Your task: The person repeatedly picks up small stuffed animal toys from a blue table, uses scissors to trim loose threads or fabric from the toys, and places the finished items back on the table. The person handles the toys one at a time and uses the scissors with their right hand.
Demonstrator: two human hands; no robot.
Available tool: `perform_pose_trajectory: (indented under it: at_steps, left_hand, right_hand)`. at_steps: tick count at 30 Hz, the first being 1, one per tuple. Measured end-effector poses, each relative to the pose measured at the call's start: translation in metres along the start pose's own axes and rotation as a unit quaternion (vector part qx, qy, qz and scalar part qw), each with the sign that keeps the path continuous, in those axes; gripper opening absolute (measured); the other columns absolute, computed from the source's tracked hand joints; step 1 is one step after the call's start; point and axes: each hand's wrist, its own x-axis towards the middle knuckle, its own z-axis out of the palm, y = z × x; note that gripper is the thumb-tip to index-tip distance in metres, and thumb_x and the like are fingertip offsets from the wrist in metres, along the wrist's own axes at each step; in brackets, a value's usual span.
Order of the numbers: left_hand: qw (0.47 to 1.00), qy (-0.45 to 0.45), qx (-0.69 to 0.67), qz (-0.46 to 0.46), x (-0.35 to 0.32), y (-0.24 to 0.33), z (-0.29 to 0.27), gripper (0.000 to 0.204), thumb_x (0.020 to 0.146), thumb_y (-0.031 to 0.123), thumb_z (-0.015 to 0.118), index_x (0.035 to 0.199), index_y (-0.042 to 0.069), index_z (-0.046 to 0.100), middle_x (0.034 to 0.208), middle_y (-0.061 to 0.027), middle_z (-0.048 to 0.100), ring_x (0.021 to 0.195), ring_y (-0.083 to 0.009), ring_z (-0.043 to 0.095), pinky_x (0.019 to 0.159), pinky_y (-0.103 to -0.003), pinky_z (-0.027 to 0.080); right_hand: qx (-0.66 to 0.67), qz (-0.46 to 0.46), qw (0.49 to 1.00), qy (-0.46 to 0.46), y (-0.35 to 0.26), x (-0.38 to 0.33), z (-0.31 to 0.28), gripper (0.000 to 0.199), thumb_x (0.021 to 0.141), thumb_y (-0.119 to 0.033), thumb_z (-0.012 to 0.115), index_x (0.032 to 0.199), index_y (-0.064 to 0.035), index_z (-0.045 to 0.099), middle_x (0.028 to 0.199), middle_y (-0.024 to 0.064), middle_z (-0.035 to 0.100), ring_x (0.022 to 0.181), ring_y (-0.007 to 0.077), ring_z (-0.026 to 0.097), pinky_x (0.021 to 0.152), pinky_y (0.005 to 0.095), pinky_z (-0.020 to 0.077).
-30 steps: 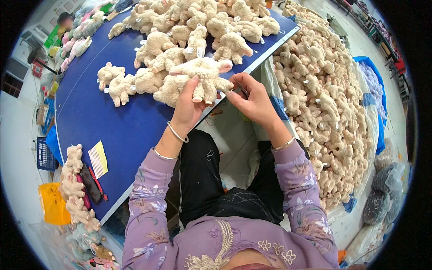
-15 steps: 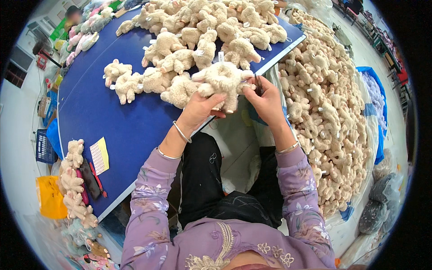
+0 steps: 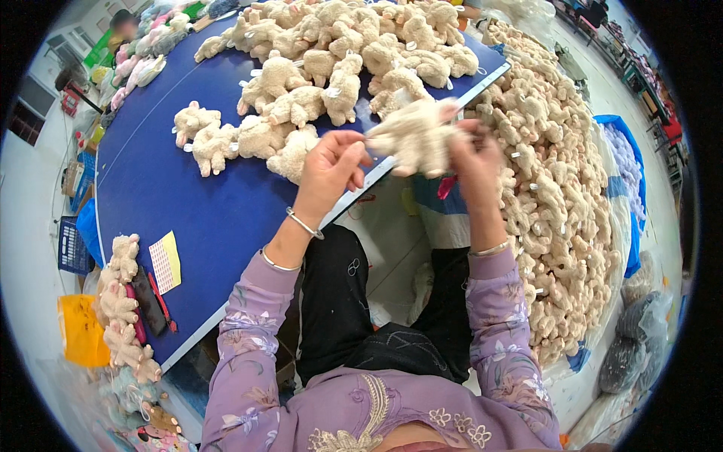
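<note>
Plush (image 3: pixel 416 141) shifted rightward, right hand (image 3: pixel 476 160) pinching it, left hand (image 3: pixel 333 166) grip unclear, toy-filled sack (image 3: pixel 444 226)

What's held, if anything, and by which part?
The right hand, with a blurred dark item at its fingers, holds a plush toy by its right side, exact part unclear. Whether the left hand grips its left end can't be told.

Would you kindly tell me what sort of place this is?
Probably a soft-toy workshop: cream plush animals crowd a blue table, a large pile of similar ones lies to its right, and pink plush toys lie at upper left.
</note>
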Motion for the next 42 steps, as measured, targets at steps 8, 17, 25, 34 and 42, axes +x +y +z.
perform_pose_trajectory:
  at_steps: [8, 17, 25, 34, 42]
  left_hand:
    - [0.845, 0.008, 0.517, 0.135, -0.01, 0.043, -0.068, 0.052, 0.079, 0.015, 0.07, 0.125, 0.001, 0.048, 0.118, -0.0128, 0.056, 0.108, -0.0229, 0.053, 0.09, -0.034, 0.046]
    - [0.894, 0.009, 0.394, 0.212, -0.014, 0.011, -0.059, 0.033, 0.07, -0.005, 0.064, 0.1, 0.004, 0.053, 0.107, -0.0164, 0.058, 0.102, -0.0355, 0.055, 0.09, -0.04, 0.044]
    - [0.876, -0.027, 0.374, 0.304, -0.016, 0.007, -0.032, 0.03, 0.066, -0.008, 0.068, 0.089, 0.007, 0.055, 0.111, -0.013, 0.059, 0.105, -0.032, 0.055, 0.09, -0.038, 0.046]
    - [0.866, -0.027, 0.37, 0.336, -0.016, 0.004, -0.03, 0.027, 0.064, 0.0, 0.074, 0.084, 0.008, 0.058, 0.109, -0.0107, 0.058, 0.105, -0.0305, 0.054, 0.089, -0.038, 0.045]
    - [0.864, -0.03, 0.365, 0.346, -0.015, 0.004, -0.026, 0.028, 0.064, -0.002, 0.074, 0.085, 0.008, 0.057, 0.11, -0.0106, 0.058, 0.105, -0.0309, 0.054, 0.089, -0.038, 0.045]
  right_hand:
    - [0.274, 0.116, 0.954, 0.037, 0.01, 0.028, -0.026, 0.026, 0.09, -0.03, 0.057, 0.096, -0.0061, 0.063, 0.069, 0.0024, 0.059, 0.043, 0.0055, 0.032, 0.039, 0.0221, 0.0207]
    - [-0.01, 0.09, 0.972, -0.217, 0.025, -0.017, 0.06, 0.024, 0.092, -0.021, 0.058, 0.099, 0.0015, 0.06, 0.083, 0.003, 0.065, 0.077, 0.0079, 0.057, 0.072, 0.0233, 0.0442]
    - [-0.045, -0.072, 0.985, -0.15, 0.021, -0.024, 0.063, 0.017, 0.083, -0.01, 0.068, 0.096, -0.0015, 0.062, 0.075, -0.0019, 0.057, 0.062, 0.0032, 0.048, 0.054, 0.0187, 0.0397]
    - [-0.035, -0.049, 0.991, -0.121, 0.012, -0.015, 0.058, 0.012, 0.09, -0.01, 0.063, 0.088, 0.0011, 0.062, 0.075, -0.0029, 0.058, 0.07, 0.0046, 0.05, 0.063, 0.0225, 0.0434]
    - [-0.051, -0.065, 0.975, -0.206, 0.003, -0.024, 0.054, 0.011, 0.087, -0.01, 0.065, 0.09, 0.0002, 0.062, 0.074, -0.0008, 0.056, 0.065, 0.0062, 0.049, 0.059, 0.0218, 0.042]
